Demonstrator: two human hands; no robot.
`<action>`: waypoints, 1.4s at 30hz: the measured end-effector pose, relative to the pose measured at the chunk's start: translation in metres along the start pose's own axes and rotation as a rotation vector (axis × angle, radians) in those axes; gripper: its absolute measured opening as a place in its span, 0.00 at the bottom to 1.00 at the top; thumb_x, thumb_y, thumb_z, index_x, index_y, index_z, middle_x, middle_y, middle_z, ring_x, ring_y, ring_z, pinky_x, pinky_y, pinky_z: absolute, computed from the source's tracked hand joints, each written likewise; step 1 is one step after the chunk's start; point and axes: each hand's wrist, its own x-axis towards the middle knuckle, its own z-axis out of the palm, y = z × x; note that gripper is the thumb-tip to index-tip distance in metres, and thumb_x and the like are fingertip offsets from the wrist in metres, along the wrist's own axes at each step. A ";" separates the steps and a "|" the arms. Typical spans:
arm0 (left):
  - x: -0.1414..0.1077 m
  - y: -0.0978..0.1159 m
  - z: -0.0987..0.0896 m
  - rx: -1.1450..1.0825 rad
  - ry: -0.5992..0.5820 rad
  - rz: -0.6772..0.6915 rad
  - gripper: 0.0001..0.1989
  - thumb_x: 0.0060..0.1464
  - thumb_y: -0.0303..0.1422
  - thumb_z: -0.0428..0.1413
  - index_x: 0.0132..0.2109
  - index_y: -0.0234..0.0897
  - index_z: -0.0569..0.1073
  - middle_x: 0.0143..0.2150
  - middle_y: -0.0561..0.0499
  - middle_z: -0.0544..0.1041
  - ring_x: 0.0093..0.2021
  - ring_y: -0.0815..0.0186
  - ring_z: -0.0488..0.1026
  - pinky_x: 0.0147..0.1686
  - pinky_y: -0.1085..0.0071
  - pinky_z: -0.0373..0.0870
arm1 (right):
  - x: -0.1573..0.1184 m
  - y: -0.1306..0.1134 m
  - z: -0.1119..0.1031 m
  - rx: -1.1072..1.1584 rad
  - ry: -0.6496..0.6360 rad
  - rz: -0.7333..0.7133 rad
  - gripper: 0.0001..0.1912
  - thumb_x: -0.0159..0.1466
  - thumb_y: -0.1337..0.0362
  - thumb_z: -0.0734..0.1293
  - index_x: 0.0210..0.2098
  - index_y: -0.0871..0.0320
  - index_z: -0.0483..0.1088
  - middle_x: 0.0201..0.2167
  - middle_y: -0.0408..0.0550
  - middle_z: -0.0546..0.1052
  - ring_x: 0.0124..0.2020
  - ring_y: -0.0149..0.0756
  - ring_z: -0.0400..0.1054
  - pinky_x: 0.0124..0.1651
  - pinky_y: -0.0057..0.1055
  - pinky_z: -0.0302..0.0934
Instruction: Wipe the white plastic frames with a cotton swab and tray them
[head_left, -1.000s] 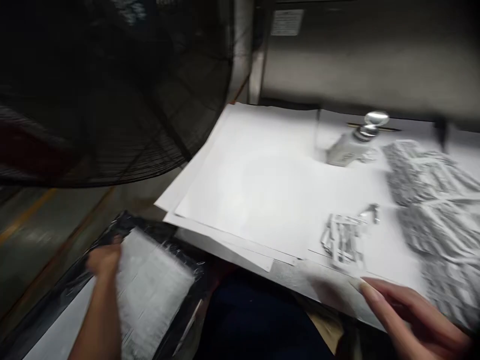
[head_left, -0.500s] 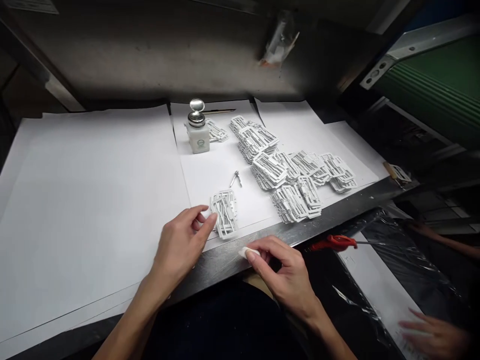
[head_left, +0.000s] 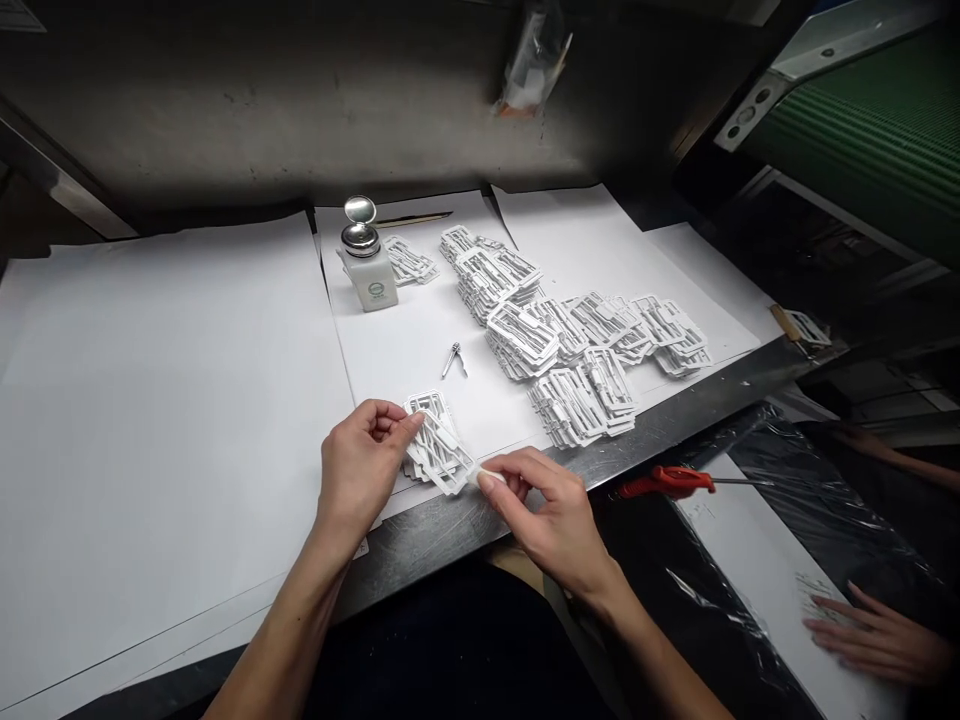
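My left hand (head_left: 367,455) pinches the upper left edge of a thin white slotted frame (head_left: 444,458) between thumb and fingertips. That frame lies tilted over a small pile of similar frames (head_left: 427,403) at the front edge of the paper. My right hand (head_left: 544,505) is closed on a small wad of white cloth (head_left: 478,474), which meets the frame's lower right corner. Whether the right fingers grip the frame too, I cannot tell. Just beyond the small pile lies a small metal clip-like tool (head_left: 454,361).
Stacks of white frames (head_left: 581,400) spread to the right. A pump-top bottle (head_left: 375,280) with its lid raised stands behind, near a thin stick (head_left: 412,218). A red-handled tool (head_left: 671,483) lies beyond the metal table edge (head_left: 450,530). Another person's hand (head_left: 877,635) is at lower right.
My left hand has closed on a frame from the small pile. My right hand has brought the white cloth up to that frame's corner. The view has shifted slightly.
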 end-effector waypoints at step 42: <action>-0.037 0.026 0.001 -1.123 -0.148 -0.493 0.07 0.51 0.27 0.56 0.40 0.33 0.73 0.41 0.43 0.77 0.43 0.63 0.74 0.43 0.69 0.71 | -0.006 -0.038 0.014 0.788 -0.147 0.252 0.05 0.60 0.64 0.67 0.33 0.60 0.72 0.28 0.44 0.72 0.29 0.27 0.63 0.32 0.23 0.58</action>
